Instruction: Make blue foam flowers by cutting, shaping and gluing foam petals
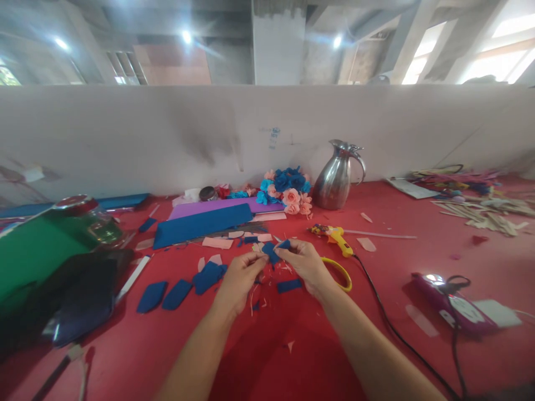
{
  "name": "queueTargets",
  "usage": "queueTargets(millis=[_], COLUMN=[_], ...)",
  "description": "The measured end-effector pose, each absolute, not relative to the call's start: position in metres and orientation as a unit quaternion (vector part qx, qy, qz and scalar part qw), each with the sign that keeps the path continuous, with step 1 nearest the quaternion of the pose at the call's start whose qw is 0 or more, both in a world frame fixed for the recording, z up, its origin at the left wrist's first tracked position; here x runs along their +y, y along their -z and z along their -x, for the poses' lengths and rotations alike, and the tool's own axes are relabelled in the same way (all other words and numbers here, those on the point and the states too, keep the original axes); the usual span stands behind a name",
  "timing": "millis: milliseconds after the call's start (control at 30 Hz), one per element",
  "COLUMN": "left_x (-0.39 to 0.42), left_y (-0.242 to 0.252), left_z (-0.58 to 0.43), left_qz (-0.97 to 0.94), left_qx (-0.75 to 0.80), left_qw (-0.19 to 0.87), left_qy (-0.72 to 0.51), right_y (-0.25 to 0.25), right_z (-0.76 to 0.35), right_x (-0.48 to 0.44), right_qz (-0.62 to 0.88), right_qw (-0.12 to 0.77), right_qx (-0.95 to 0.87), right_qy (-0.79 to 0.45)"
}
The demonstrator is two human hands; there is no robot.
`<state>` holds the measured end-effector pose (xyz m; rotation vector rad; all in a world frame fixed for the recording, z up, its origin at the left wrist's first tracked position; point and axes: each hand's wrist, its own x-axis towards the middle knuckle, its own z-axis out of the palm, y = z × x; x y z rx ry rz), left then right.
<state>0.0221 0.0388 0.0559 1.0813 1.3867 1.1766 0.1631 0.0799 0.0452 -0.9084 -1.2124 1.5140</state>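
Observation:
Between my two hands, a little above the red table, is a small dark blue paper piece (271, 253). My left hand (244, 273) pinches its left edge between thumb and fingers. My right hand (303, 264) has its fingertips closed on the right side of the same piece. More cut blue paper pieces (209, 277) lie left of my left hand, some stacked. A blue paper strip (289, 285) rests below my right hand. Beside my right wrist, the yellow ring handle (343, 275) of what looks like scissors shows; the rest is hidden.
A yellow glue gun (336, 236) with a black cord lies right of centre. Behind stand a steel jug (337, 175) and paper flowers (290, 189). A long blue sheet (200, 225) lies behind my hands. At right is a purple device (453, 303); at left, a glass jar (90, 220).

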Motion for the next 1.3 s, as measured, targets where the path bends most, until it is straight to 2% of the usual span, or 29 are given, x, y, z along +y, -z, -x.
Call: queueTargets(millis=[333,900,1000,1167,1300], left_x=[0.0377,0.0371,0.0361,0.0359,0.0366], left_y=[-0.0593,-0.0594,-0.0608,-0.0606,-0.0605], left_z=[-0.0192,-0.0208,-0.0213,-0.0216,-0.0208], left_qz=[-0.568,-0.571,-0.547,-0.443,-0.379], left_qx=[0.611,0.615,0.616,0.572,0.544], left_qw=[0.337,0.317,0.349,0.517,0.587], left_qy=[-0.437,-0.441,-0.447,-0.459,-0.465], right_y=[-0.0459,-0.0436,-0.0426,-0.0471,-0.0506], right_z=[-0.1626,-0.1610,-0.1610,-0.1618,-0.1629], right_x=[0.0791,0.0784,0.0783,0.0777,0.0771], right_qz=[0.378,0.384,0.381,0.374,0.359], right_qw=[0.474,0.467,0.469,0.472,0.472], right_qx=[-0.503,-0.503,-0.506,-0.514,-0.524], right_qy=[-0.616,-0.618,-0.615,-0.610,-0.612])
